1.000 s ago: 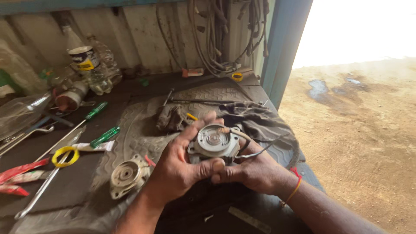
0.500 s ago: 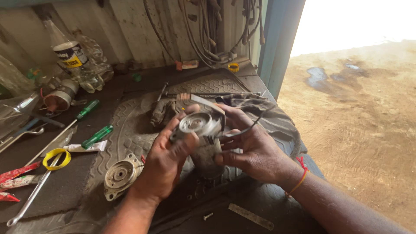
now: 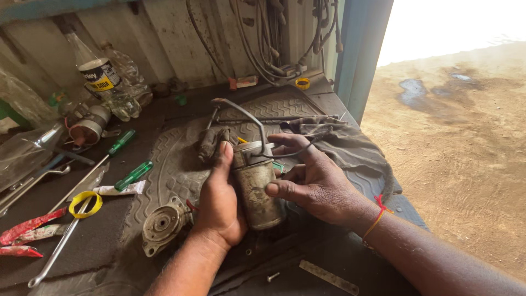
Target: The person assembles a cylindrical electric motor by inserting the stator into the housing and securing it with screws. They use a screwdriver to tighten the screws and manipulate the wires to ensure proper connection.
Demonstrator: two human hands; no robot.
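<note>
The left hand (image 3: 219, 203) covers the near side of the grimy motor housing (image 3: 257, 189), so that flank and the palm's grip on it stay out of sight. The right hand (image 3: 315, 183) hides the housing's far side, and its forearm runs out past the bottom right corner. What the black wire (image 3: 246, 118) joins at the housing's top is too cramped to make out. The grey rag (image 3: 342, 145) masks the mat beneath it. At the left edge the spanners (image 3: 24, 183) and red wrappers (image 3: 22, 233) are cut off. The cables (image 3: 257, 38) on the wall leave through the top edge.
</note>
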